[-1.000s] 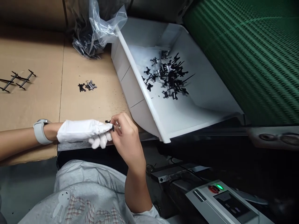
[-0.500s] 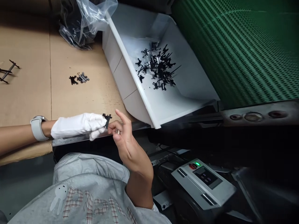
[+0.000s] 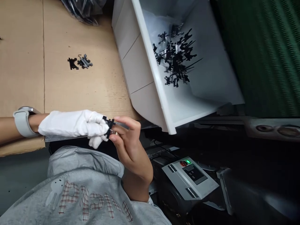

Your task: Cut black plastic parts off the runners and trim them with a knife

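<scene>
My left wrist carries a pale watch point(image 3: 22, 122) at the far left edge of the view. My left hand point(image 3: 72, 125), in a white glove, lies along the front edge of the bench point(image 3: 77, 90), which is covered with brown cardboard. Its grip is closed: the gloved fingertips pinch one side of a small black part point(image 3: 109, 126). The part sits between both hands, just over the bench's front edge and above my grey sweatshirt point(image 3: 82, 190).

Farther back on the cardboard lie a few loose pieces point(image 3: 79, 62), well apart from my hands. A clear plastic bag point(image 3: 82, 9) lies at the top edge.

My right hand point(image 3: 127, 140) is bare. Its grip is also closed: thumb and forefinger hold the other side of the same black part, touching the gloved fingertips.

To the right, a tilted white bin point(image 3: 150, 90) rests against the bench and holds a heap of black parts point(image 3: 175, 56). Below the bin sits a grey control box point(image 3: 189, 176) with a green light lit. A green ribbed surface point(image 3: 269, 56) fills the far right.
</scene>
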Motion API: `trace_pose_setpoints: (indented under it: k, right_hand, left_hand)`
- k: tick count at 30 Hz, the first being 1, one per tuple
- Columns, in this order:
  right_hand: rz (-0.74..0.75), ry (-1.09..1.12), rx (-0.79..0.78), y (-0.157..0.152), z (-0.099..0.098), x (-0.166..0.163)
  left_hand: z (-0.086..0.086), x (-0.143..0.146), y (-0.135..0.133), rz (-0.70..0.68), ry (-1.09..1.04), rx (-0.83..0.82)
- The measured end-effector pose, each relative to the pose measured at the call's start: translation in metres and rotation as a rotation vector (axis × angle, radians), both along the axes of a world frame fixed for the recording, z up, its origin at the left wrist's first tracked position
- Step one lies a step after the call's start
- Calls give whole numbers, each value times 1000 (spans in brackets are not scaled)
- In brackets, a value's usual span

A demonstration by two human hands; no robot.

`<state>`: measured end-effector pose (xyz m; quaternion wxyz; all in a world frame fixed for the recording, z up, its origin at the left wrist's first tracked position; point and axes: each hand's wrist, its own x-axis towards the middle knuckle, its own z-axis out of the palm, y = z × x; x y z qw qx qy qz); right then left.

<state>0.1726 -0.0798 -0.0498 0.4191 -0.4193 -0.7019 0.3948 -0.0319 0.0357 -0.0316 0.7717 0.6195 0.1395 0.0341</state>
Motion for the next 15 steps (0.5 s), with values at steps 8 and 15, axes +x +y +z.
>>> trace_pose_setpoints:
  k: [8, 15]
  right_hand:
    - [-74, 29, 57, 1, -4, 5]
    - [-73, 9, 116, 7, -2, 5]
  left_hand:
    - [-1, 4, 0, 39, 59, -114]
    - [-7, 2, 1, 17, 102, -44]
